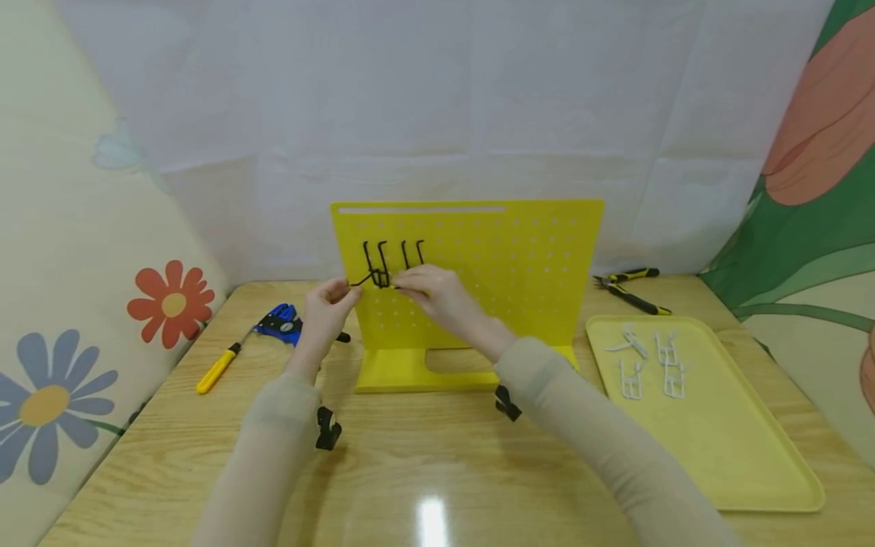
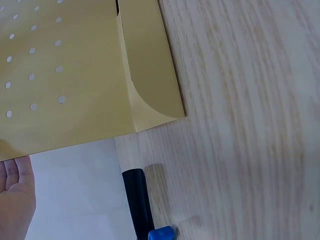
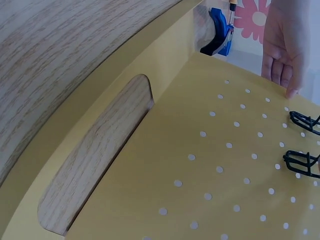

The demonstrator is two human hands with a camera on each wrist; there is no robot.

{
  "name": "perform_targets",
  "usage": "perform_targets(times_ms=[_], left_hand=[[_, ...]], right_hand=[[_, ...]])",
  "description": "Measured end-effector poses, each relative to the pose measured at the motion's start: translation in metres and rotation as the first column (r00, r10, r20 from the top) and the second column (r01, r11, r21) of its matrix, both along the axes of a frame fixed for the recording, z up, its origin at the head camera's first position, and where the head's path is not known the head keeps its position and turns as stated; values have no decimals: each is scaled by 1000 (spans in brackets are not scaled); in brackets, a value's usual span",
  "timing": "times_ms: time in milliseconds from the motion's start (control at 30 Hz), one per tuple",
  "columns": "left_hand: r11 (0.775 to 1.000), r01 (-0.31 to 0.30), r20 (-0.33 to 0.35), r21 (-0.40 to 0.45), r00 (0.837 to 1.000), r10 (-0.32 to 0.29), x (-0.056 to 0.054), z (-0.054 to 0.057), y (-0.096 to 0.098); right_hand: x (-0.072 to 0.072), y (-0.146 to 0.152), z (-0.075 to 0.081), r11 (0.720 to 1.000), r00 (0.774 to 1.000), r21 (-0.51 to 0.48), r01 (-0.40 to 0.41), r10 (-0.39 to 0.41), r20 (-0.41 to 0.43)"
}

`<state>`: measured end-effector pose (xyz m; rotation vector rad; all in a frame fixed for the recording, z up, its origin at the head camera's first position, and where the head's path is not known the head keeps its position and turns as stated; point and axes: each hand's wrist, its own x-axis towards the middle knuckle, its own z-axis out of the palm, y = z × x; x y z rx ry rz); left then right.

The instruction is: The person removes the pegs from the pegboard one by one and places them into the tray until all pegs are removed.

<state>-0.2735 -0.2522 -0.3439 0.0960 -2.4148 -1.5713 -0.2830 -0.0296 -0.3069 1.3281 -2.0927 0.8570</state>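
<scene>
A yellow pegboard (image 1: 506,304) stands upright on its base. Two black wire hooks hang side by side at its upper left, the left hook (image 1: 381,277) in full view and the right hook (image 1: 405,254) partly behind my right hand (image 1: 437,292). That hand's thumb and fingertips pinch the right hook's lower front. My left hand (image 1: 326,311) grips the board's left edge. In the right wrist view its thumb lies at the front of the edge, with the other fingers behind. Most of the right hand is outside that view.
At right, a yellow tray (image 1: 738,456) carries several white wire hooks (image 1: 673,380). Black-and-yellow pliers (image 1: 629,292) lie behind it. Left of the board are a blue-handled tool (image 1: 280,325) and a yellow-handled screwdriver (image 1: 219,370). The wooden table (image 1: 410,456) extends in front.
</scene>
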Motion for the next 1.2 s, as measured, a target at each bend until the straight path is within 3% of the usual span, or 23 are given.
perform_targets(times_ms=[633,967,1200], left_hand=[[1000,13,-22,14,1000,-13,1,0,1],[1000,16,-22,3,1000,-16,0,-1,0],[1000,26,-27,6,999,-26,0,-1,0]], right_hand=[[6,5,5,999,990,-19,-32,29,-139],[14,20,15,983,978,-141,-115,87,-191],[17,46,15,944,973,-272,-184,136,-187]])
